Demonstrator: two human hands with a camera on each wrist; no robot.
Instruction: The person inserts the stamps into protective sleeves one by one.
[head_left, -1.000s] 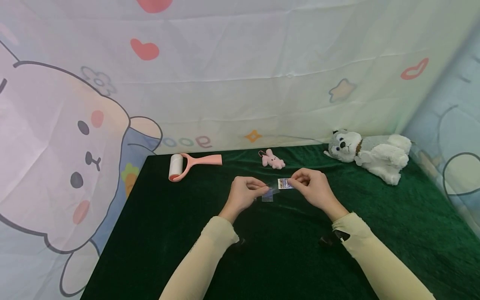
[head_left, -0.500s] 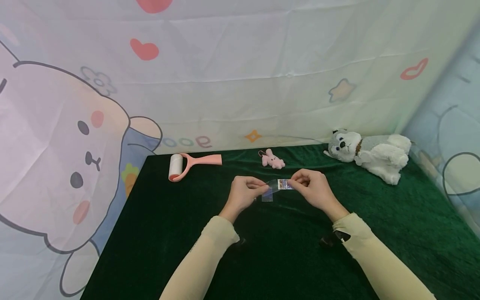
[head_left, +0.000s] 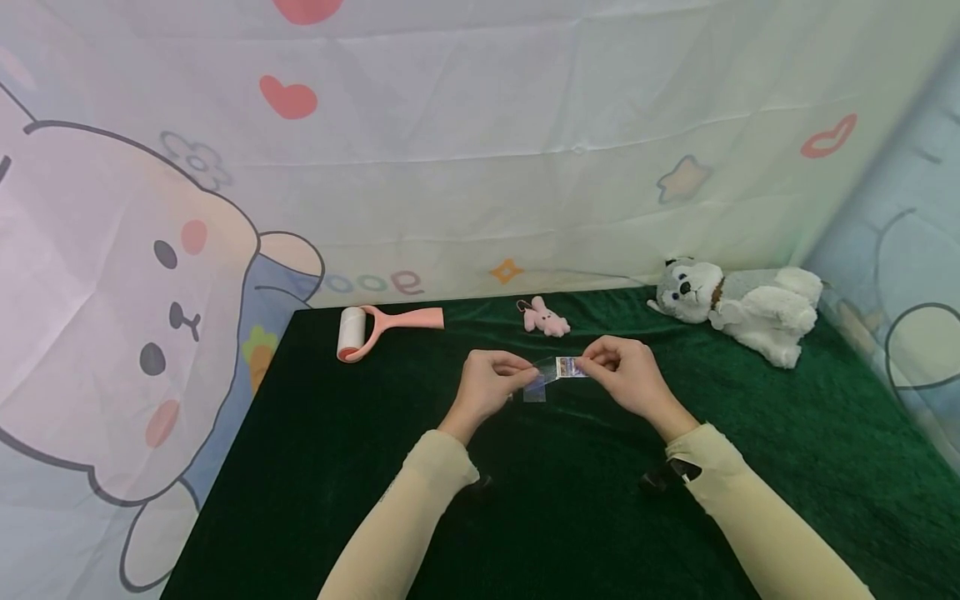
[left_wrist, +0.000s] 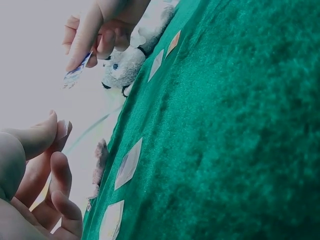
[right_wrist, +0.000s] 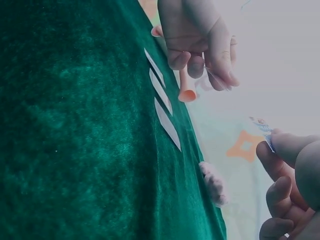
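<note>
My left hand (head_left: 491, 385) pinches a thin clear plastic sleeve (head_left: 547, 370) between thumb and fingertips. Facing it, my right hand (head_left: 624, 377) pinches a small printed card (head_left: 568, 367) with a white edge and coloured picture. Card and sleeve edge lie very near each other in the head view; whether they touch I cannot tell. Just below the left fingertips, a bluish see-through piece (head_left: 535, 393) shows against the cloth. In the left wrist view both hands stand above the cloth, the right hand (left_wrist: 102, 30) farther off with the card (left_wrist: 76, 75).
Several flat pale pieces, one of them here (left_wrist: 129, 164), lie on the green cloth (head_left: 360, 467). Along the back are a pink-handled lint roller (head_left: 405, 319), a small pink plush keychain (head_left: 546, 318) and a grey-and-white plush dog (head_left: 742, 308). A printed curtain (head_left: 480, 167) hangs behind.
The clear sleeve in my left hand has swung up and toward the card, coming close to its left edge. Both hands have hardly moved.
</note>
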